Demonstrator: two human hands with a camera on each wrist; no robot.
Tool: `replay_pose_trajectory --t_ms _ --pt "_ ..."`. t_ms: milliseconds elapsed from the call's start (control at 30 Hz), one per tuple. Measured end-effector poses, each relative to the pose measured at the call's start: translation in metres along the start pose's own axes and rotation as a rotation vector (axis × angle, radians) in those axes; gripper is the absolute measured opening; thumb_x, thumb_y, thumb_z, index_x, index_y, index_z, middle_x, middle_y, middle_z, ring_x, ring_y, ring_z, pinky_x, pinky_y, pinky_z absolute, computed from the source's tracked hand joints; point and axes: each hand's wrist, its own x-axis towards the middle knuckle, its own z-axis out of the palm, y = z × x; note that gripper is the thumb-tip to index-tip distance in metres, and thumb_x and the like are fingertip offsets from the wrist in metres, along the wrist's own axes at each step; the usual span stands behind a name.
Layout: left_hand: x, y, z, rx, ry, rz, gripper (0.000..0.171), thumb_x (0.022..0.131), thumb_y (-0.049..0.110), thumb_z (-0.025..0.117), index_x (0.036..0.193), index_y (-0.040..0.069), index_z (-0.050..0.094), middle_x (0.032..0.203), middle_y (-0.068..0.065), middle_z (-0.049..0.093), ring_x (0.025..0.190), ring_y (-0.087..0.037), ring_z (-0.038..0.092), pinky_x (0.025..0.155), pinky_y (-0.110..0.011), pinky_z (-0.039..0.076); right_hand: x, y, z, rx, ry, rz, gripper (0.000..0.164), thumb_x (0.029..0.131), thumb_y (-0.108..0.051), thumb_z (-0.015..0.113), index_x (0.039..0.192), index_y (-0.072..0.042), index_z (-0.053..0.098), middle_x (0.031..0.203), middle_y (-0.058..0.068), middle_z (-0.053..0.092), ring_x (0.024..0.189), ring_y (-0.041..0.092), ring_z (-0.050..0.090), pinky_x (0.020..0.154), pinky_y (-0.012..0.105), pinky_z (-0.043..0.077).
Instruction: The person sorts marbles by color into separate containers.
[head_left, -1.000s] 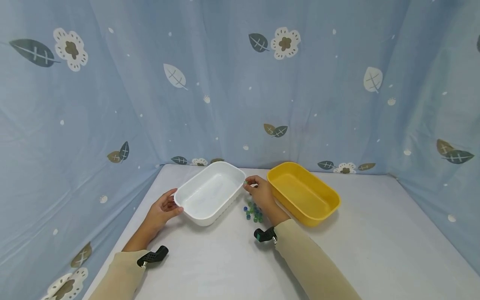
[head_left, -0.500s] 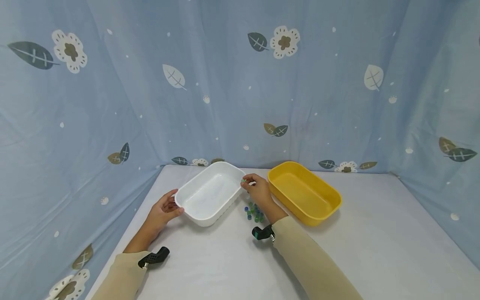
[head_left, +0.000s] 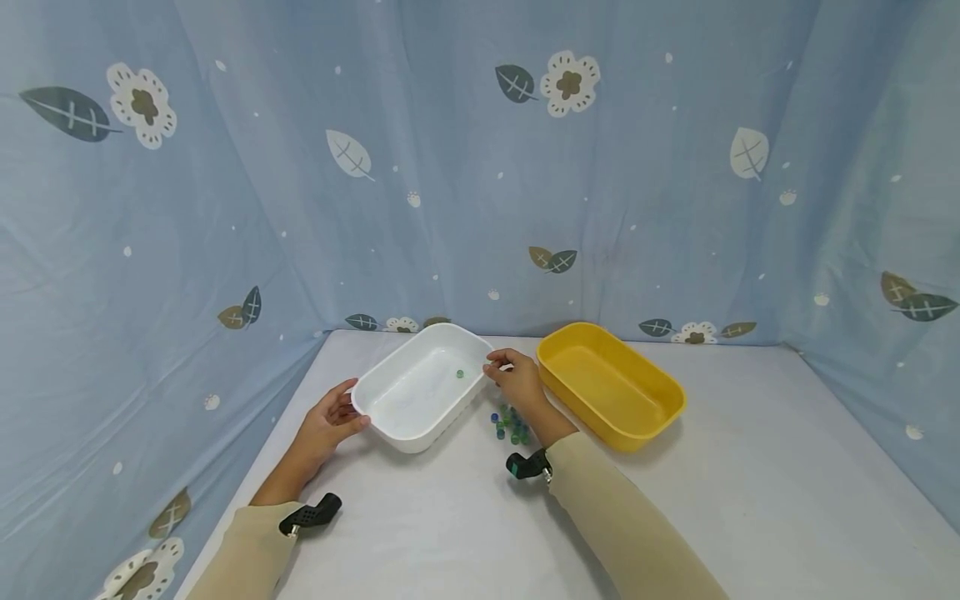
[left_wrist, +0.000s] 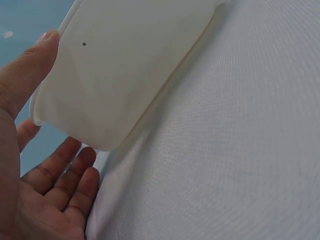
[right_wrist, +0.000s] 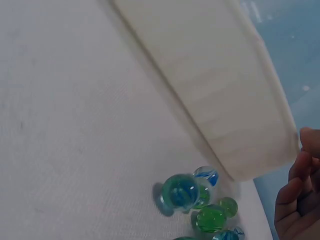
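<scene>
The left hand [head_left: 324, 427] grips the white basin [head_left: 405, 400]; opposite, the right hand [head_left: 520, 387] holds its fingertips nearly together at the rim, contents unclear. One greenish marble [head_left: 460, 374] lies inside, just beyond. A wrist bump could scatter the loose glass marbles [right_wrist: 181, 192] below.

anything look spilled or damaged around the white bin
A dark speck stands out on the otherwise plain outside of the white bin; dirt or damage, I can't tell. The marbles beside it lie clustered, not obviously spilled.
</scene>
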Motion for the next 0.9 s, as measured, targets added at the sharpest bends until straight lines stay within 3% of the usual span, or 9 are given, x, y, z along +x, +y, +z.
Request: replay_pose_trajectory --t_ms 200,433,567,767,900 --pt "0.000 -0.003 0.000 -0.003 -0.006 0.005 0.076 0.086 0.005 0.074 0.148 -0.003 0.031 0.132 -0.032 0.048 0.115 -0.044 0.049 0.085 -0.016 0.046 -0.008 0.002 -0.008 0.082 0.025 0.052 0.017 0.092 -0.019 0.070 0.108 -0.014 0.069 0.097 0.003 0.060 0.082 0.022 0.060 0.073 0.030 0.053" --pt "0.010 -0.028 -0.005 -0.004 0.007 -0.005 0.077 0.086 0.005 0.074 0.150 0.004 0.031 0.134 -0.027 0.050 0.113 -0.032 0.052 0.085 -0.016 0.046 -0.025 -0.004 -0.021 0.131 0.037 0.059 0.020 0.093 -0.019 0.068 0.112 -0.012 0.068 0.100 0.005 0.060 0.083 0.023 0.057 0.077 0.033 0.053" --pt "0.011 -0.030 -0.006 0.009 0.020 -0.002 0.078 0.085 0.010 0.076 0.150 0.006 0.033 0.133 -0.024 0.052 0.111 -0.026 0.054 0.086 -0.016 0.046 -0.035 -0.003 -0.030 0.128 0.018 0.060 0.022 0.093 -0.017 0.068 0.114 -0.009 0.067 0.100 0.005 0.060 0.084 0.024 0.056 0.077 0.032 0.052" --pt "0.011 -0.028 -0.005 0.011 0.020 -0.002 0.078 0.084 0.014 0.078 0.149 0.008 0.036 0.132 -0.022 0.053 0.111 -0.029 0.054 0.086 -0.018 0.047 -0.049 0.010 -0.043 0.092 0.004 0.047 0.023 0.092 -0.017 0.070 0.114 -0.010 0.067 0.101 0.004 0.060 0.087 0.023 0.054 0.073 0.023 0.051" --pt "0.010 -0.029 -0.005 0.016 0.020 -0.007 0.078 0.085 0.012 0.077 0.150 0.008 0.034 0.132 -0.023 0.053 0.112 -0.030 0.054 0.086 -0.017 0.046 -0.060 0.018 -0.051 0.092 -0.005 0.005 0.024 0.090 -0.012 0.071 0.112 -0.004 0.067 0.098 0.007 0.060 0.082 0.023 0.054 0.066 0.022 0.049"
